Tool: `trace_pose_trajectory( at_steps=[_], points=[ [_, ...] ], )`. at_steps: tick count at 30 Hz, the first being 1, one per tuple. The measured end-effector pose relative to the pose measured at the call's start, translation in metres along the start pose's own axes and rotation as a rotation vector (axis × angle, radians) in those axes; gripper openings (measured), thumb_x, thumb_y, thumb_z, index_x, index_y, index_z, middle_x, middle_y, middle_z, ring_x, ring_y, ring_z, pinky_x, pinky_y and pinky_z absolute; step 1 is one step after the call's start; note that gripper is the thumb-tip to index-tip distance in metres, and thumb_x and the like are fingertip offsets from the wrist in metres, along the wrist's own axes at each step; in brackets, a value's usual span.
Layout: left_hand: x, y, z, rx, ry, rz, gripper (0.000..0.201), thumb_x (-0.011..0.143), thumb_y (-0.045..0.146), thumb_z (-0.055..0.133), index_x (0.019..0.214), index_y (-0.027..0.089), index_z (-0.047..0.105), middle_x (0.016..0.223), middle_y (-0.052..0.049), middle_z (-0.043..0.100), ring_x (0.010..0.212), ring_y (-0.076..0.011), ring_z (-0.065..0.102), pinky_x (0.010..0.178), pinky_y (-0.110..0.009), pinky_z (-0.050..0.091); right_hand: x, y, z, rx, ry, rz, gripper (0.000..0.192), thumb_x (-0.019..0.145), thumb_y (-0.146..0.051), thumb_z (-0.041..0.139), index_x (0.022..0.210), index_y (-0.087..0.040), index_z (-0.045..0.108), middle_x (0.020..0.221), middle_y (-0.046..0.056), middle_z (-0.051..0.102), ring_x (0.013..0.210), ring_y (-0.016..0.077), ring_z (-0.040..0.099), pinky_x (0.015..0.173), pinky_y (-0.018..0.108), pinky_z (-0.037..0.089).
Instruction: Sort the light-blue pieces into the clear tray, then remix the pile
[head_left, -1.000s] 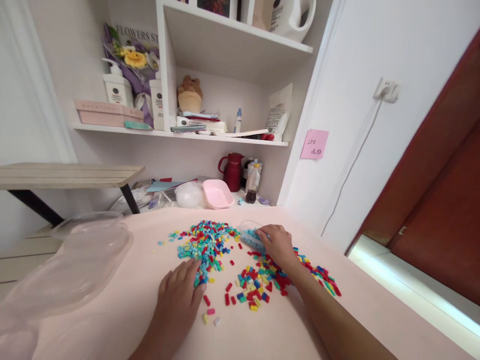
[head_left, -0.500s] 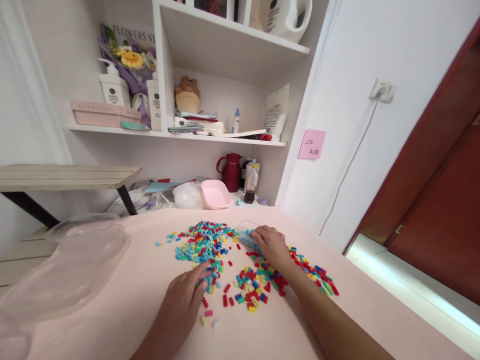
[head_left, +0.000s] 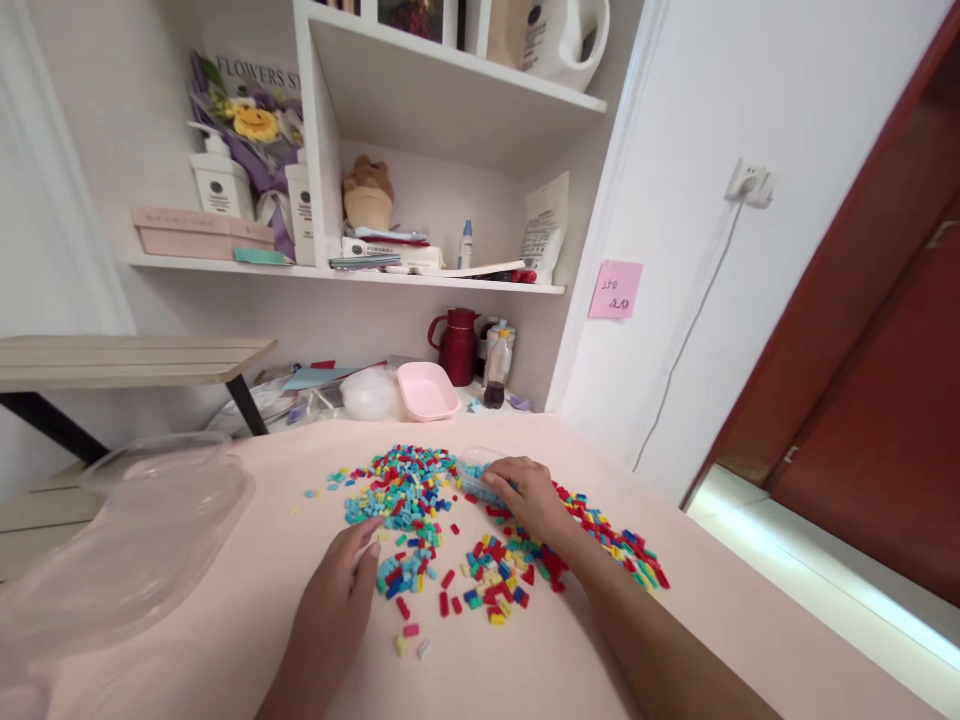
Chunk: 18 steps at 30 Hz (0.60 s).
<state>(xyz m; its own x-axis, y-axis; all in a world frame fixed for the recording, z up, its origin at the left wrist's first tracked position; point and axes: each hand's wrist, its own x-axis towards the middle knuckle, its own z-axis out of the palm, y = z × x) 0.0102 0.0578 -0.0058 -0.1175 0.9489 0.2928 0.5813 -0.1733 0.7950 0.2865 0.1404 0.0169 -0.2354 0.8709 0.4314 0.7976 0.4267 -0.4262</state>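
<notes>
A person's left hand (head_left: pixel 337 590), fingers loosely together, has slid left off the small coloured bricks (head_left: pixel 409 490) strewn mid-worktop (head_left: pixel 247 620), baring a blue cluster, while the right hand (head_left: pixel 525 492) keeps its curled fingers on a small clear tub (head_left: pixel 474 470) of blue bricks.

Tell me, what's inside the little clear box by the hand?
The little clear box holds light blue bricks. The right hand rests on its near side and covers part of it, so what lies under the fingers cannot be seen.
</notes>
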Motion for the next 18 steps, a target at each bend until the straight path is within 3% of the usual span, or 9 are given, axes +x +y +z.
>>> trace_pose_trajectory(
  at_steps=[6,10,13,16,18],
  points=[
    [0.003,-0.008,-0.002,-0.071,0.064,-0.093,0.042,0.085,0.044,0.039,0.113,0.023,0.062,0.121,-0.007,0.064,0.112,-0.0232,0.061,0.099,-0.041,0.048,0.000,-0.002,-0.006,-0.004,0.257,0.033,0.032,0.096,-0.038,0.040,0.113,-0.030,0.065,0.118,0.004,0.064,0.110,0.0222,0.055,0.097,0.039,0.037],
    [0.005,-0.008,-0.003,-0.062,0.082,-0.075,0.040,0.085,0.044,0.040,0.110,0.023,0.063,0.120,-0.006,0.064,0.114,-0.0228,0.060,0.101,-0.041,0.047,-0.002,-0.015,-0.015,0.037,0.381,-0.071,0.033,0.096,-0.032,0.038,0.113,-0.027,0.066,0.116,0.007,0.064,0.112,0.0229,0.054,0.098,0.039,0.036],
    [0.011,-0.009,-0.007,-0.011,0.140,-0.035,0.040,0.084,0.041,0.041,0.110,0.020,0.062,0.120,-0.009,0.063,0.115,-0.0238,0.058,0.103,-0.042,0.045,-0.003,-0.038,-0.019,0.109,0.285,-0.194,0.033,0.096,-0.026,0.038,0.113,-0.027,0.066,0.109,0.006,0.068,0.107,0.0210,0.057,0.097,0.037,0.038],
    [0.021,-0.003,-0.017,0.022,0.224,0.027,0.041,0.082,0.040,0.041,0.113,0.019,0.060,0.121,-0.012,0.061,0.116,-0.0253,0.057,0.105,-0.045,0.043,-0.003,-0.066,-0.024,0.209,0.081,-0.240,0.035,0.095,-0.023,0.039,0.121,-0.031,0.061,0.105,0.001,0.070,0.097,0.0173,0.062,0.092,0.031,0.042],
    [0.025,0.007,-0.028,-0.018,0.221,-0.006,0.046,0.081,0.042,0.042,0.118,0.019,0.057,0.123,-0.012,0.058,0.109,-0.0251,0.061,0.101,-0.046,0.046,-0.005,-0.083,-0.032,0.229,-0.084,-0.230,0.043,0.093,-0.021,0.040,0.132,-0.033,0.053,0.105,0.000,0.070,0.092,0.0163,0.063,0.084,0.027,0.045]
  ],
)
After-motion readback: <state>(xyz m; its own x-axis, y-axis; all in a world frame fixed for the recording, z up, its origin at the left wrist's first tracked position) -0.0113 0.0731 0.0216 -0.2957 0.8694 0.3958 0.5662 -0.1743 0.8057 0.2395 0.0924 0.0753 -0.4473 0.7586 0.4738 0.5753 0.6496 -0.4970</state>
